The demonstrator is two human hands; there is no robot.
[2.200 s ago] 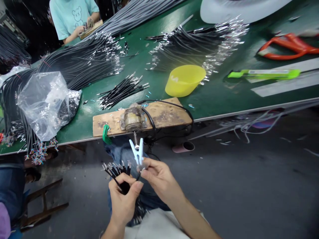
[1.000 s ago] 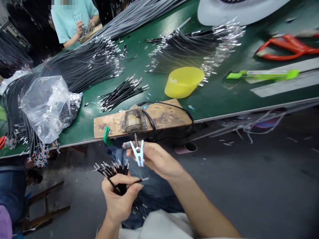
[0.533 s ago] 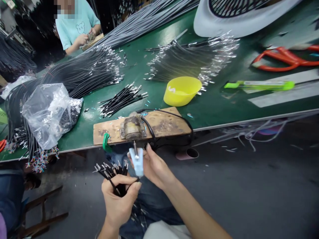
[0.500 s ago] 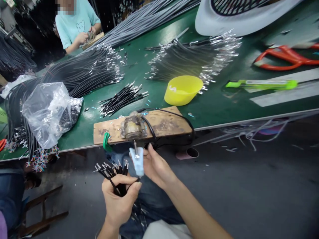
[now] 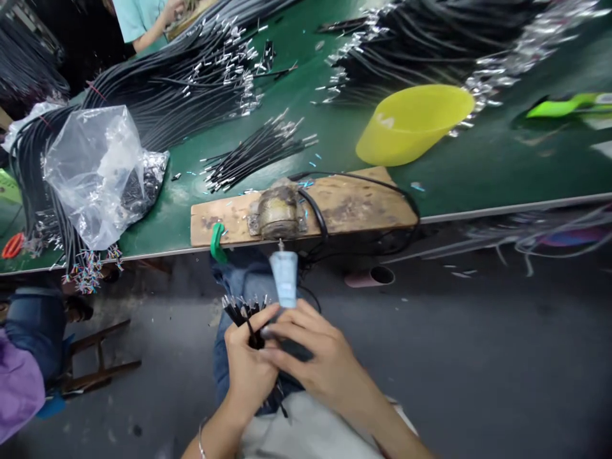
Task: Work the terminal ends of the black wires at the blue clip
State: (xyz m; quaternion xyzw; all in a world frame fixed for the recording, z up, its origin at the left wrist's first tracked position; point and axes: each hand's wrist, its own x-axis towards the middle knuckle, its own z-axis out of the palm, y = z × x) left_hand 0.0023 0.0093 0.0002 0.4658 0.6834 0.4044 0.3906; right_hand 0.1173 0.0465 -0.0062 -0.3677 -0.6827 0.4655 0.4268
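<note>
A bundle of short black cables (image 5: 235, 311) with silvery tips is gripped in my left hand (image 5: 251, 366), below the bench edge. My right hand (image 5: 320, 347) meets it from the right, its thumb and bent fingers drawn in at the left fingertips. What lies between those right fingers is blurred and partly covered. Just above both hands, a light blue tapered piece (image 5: 285, 277) sits on the shaft of a small worn motor (image 5: 278, 213). The motor is mounted on a wooden board (image 5: 354, 204) at the bench edge.
On the green bench (image 5: 329, 137) lie loose black cables (image 5: 261, 153), larger cable bundles (image 5: 157, 95), a plastic bag (image 5: 95, 172) and a yellow ring-shaped piece (image 5: 411, 124). A green clamp (image 5: 218, 242) is at the board's left end. Another person's arm (image 5: 155, 29) shows at the far side.
My right hand has moved from beside the blue piece down to my left hand's fingertips. The left hand, still holding the bundle, is slightly further right in view. The whole view has shifted.
</note>
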